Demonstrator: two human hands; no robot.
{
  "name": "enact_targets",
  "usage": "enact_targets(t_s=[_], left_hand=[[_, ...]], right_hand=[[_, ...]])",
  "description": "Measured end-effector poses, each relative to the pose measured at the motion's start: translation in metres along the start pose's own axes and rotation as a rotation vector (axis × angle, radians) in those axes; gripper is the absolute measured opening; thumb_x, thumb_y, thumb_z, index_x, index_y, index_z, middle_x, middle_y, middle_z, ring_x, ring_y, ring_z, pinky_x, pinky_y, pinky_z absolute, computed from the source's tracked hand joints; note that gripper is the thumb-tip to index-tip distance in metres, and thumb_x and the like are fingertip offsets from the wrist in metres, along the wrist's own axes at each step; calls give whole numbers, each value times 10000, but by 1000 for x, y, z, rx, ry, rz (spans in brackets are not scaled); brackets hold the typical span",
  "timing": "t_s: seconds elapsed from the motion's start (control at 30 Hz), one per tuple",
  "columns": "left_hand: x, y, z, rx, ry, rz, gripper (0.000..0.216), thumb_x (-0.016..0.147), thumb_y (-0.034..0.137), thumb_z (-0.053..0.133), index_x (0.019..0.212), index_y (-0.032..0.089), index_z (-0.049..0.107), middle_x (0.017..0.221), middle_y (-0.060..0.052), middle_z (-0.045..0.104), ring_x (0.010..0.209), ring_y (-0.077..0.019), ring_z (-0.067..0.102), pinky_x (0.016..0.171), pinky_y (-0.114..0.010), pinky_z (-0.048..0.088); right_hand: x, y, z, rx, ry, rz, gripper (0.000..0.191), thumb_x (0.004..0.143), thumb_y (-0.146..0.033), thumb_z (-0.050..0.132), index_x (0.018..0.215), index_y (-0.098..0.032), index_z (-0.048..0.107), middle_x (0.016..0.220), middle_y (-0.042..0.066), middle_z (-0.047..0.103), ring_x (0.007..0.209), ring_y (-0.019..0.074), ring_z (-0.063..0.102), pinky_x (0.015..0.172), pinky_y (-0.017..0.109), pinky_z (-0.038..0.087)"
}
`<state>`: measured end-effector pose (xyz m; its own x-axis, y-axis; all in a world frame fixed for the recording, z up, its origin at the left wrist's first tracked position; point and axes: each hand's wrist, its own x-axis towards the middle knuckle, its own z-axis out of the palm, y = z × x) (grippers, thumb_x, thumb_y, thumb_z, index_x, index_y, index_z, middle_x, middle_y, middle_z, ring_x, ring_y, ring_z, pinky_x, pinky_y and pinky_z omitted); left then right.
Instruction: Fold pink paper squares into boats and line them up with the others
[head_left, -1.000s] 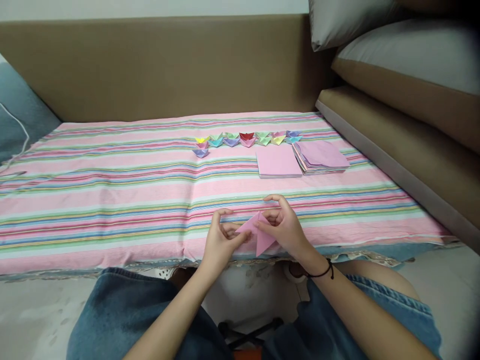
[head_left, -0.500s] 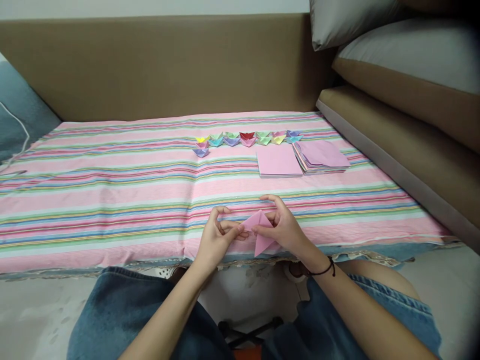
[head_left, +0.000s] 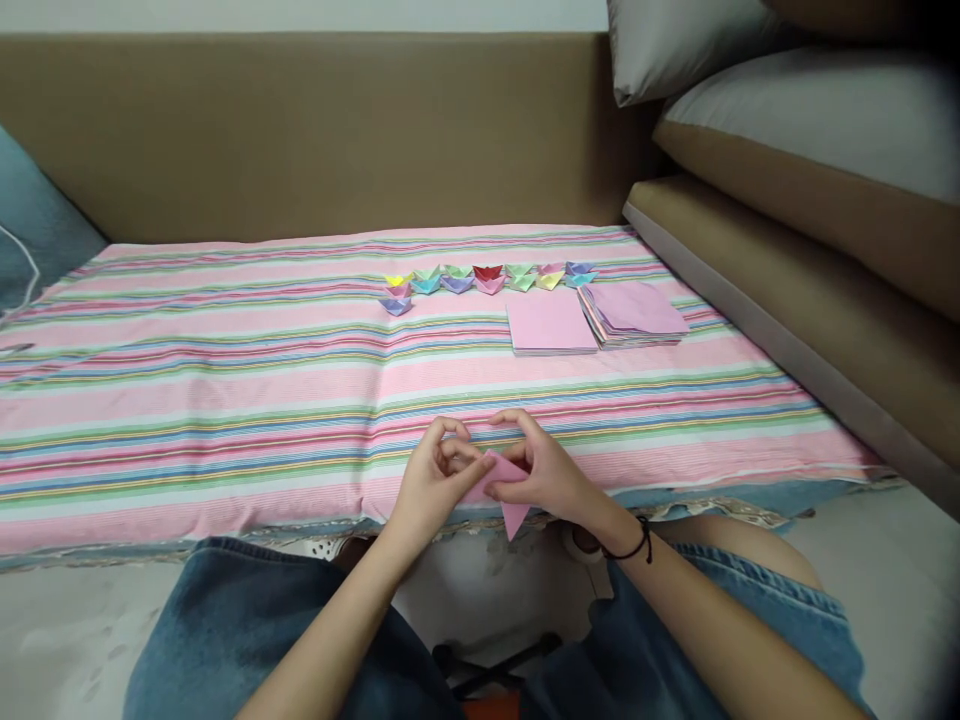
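Between my two hands is a folded pink origami paper (head_left: 513,512), held just over the front edge of the striped cloth, one pointed corner hanging down. My left hand (head_left: 439,474) pinches its upper left part between thumb and fingers. On the other side, my right hand (head_left: 541,474) grips the paper with the thumb in front and fingers behind, partly hidden. Farther back, several small folded paper boats (head_left: 487,280) in many colours stand in two rows, with a purple paper boat (head_left: 396,306) in front at the left end.
A neat stack of pink-topped square paper (head_left: 551,328) lies beyond my hands, beside a looser paper stack (head_left: 636,308). Large cushions (head_left: 810,250) are piled at the right. A brown backrest (head_left: 315,135) closes off the far side of the striped cloth (head_left: 187,400).
Both hands have come closer together and the pink paper has moved slightly down and left. My right hand's fingers have curled in nearer the left hand. The view has shifted slightly.
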<state>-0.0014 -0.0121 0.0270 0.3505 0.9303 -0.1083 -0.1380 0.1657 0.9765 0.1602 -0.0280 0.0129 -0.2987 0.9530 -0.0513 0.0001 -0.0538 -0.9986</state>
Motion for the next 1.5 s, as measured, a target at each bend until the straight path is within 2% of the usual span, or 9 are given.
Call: enact_targets(t_s=[0.07,0.2,0.37,0.53,0.63,0.73,1.0,1.33,1.5], left_hand=[[1,-1,-1,-1,38,36,335,690,254,728,881,202,457,603,57,603,490,-61,501,487,-165,375],[4,-1,-7,100,33,120,346,713,240,703,1038,176,603,657,28,600,595,-78,537,565,-187,428],[7,-2,-13,215,73,134,219,678,248,726,875,153,718,614,3,634,574,-105,578,547,-210,469],[7,-3,-14,191,143,144,291,635,253,758,906,157,714,705,-25,710,631,-151,655,630,-260,544],[6,-1,-16,300,117,251,277,673,236,734,942,178,704,753,-23,715,655,-143,663,632,-237,542],[7,1,-19,398,81,305,176,695,230,719,863,177,714,786,-36,722,713,-156,678,659,-230,545],[7,0,-24,308,72,299,147,700,231,720,832,168,712,717,-30,729,652,-167,693,625,-241,574],[6,10,-23,678,67,635,117,753,209,679,859,219,728,811,-22,743,725,-157,682,671,-240,538],[6,13,-23,709,18,638,99,765,222,662,830,246,733,822,-23,740,761,-173,679,714,-266,531]], right_hand=[[0,-1,1,-18,18,2,581,641,-110,693,1126,-243,403,518,-122,462,439,63,401,425,159,278],[0,-1,-3,-45,122,-27,527,636,-186,737,1075,-239,450,622,-65,562,521,100,516,463,189,378],[1,3,-7,94,212,-25,493,666,-275,736,1055,-242,435,606,-53,617,500,126,571,465,218,445],[2,1,-6,123,316,-82,503,669,-292,734,1055,-243,417,624,-31,657,537,166,629,510,267,507],[1,0,-5,108,317,-106,501,678,-285,727,1063,-248,408,577,-46,640,487,156,608,477,256,498],[1,-1,-5,103,307,-114,504,677,-274,734,1059,-255,406,556,-56,628,462,150,595,458,248,488],[1,-3,-4,119,296,-112,552,664,-274,749,1087,-256,396,556,-62,627,484,160,615,476,260,505],[1,-5,-5,153,310,-96,615,648,-254,760,1130,-240,378,545,-59,642,470,144,608,479,247,514],[1,-6,-5,164,311,-88,647,628,-264,770,1140,-233,376,530,-74,625,453,132,589,465,234,503]])
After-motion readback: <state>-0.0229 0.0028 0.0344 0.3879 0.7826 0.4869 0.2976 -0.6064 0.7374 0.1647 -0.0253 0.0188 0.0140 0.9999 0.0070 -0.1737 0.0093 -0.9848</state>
